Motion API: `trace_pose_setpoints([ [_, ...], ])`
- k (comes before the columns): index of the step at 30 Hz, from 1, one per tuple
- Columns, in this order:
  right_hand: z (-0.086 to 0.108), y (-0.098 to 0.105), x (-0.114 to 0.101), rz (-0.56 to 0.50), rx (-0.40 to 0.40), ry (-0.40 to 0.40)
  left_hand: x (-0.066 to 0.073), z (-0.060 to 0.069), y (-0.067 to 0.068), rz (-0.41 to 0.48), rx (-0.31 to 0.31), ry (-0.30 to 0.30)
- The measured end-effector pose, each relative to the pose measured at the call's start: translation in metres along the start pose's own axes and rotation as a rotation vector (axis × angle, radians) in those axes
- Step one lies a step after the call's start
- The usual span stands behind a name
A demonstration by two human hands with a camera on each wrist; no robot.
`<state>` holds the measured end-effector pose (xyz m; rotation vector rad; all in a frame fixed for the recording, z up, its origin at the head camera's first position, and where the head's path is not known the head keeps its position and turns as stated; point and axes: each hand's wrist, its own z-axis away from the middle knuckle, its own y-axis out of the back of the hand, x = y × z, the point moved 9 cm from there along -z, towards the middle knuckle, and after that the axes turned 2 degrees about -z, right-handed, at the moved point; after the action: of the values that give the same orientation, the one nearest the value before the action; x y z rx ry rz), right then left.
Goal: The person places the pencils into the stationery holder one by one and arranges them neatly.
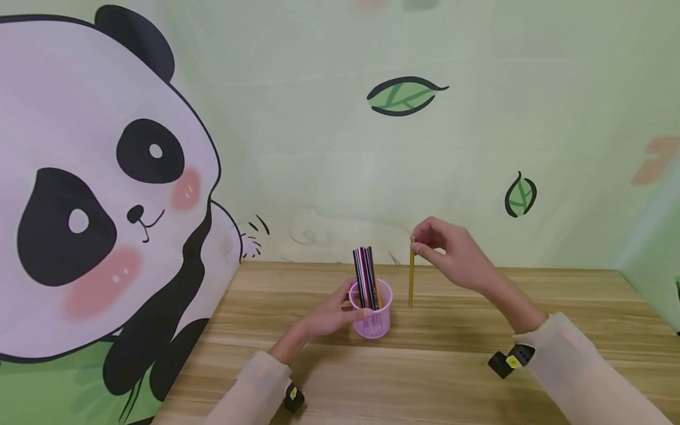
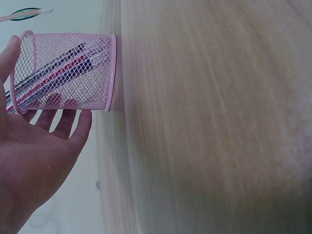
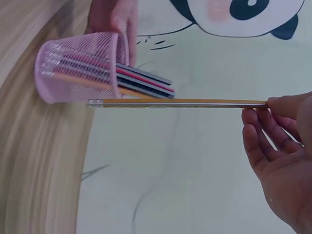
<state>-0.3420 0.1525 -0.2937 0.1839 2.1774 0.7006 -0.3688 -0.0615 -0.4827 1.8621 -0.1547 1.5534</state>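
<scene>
A pink mesh pencil cup [image 1: 383,323] stands on the table, holding several dark pencils [image 1: 364,271], one of them red or pink, and an orange one [image 3: 131,92]. My left hand [image 1: 328,316] grips the cup from the left, thumb near the rim and fingers against the mesh. To the right of the cup, my right hand [image 1: 451,251] pinches a yellow pencil [image 1: 411,277] by its upper end between thumb and fingertips. That pencil hangs nearly upright, its eraser end [image 3: 95,103] downward, apart from the cup in the head view.
The wooden table [image 1: 329,378] runs back to a pale green backdrop [image 1: 319,147] with leaf drawings. A large printed panda [image 1: 79,106] covers the left side. Small black devices [image 1: 502,363] sit at both wrists.
</scene>
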Motion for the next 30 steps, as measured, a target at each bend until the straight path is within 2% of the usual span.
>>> trace_pose_setpoints([
  [5,-0.01,0.001,-0.02,-0.08,0.073,0.042,0.0,-0.001,0.001,-0.003,-0.003,-0.008],
  [9,-0.015,-0.008,-0.023,-0.12,0.09,0.033,0.001,-0.001,0.0,-0.002,-0.005,-0.015],
  [22,-0.013,-0.069,0.005,-0.116,-0.028,-0.022,0.0,-0.002,0.0,0.024,-0.007,-0.008],
  [30,-0.013,-0.092,0.016,-0.105,-0.093,-0.041,0.0,-0.001,0.0,0.034,-0.009,-0.002],
])
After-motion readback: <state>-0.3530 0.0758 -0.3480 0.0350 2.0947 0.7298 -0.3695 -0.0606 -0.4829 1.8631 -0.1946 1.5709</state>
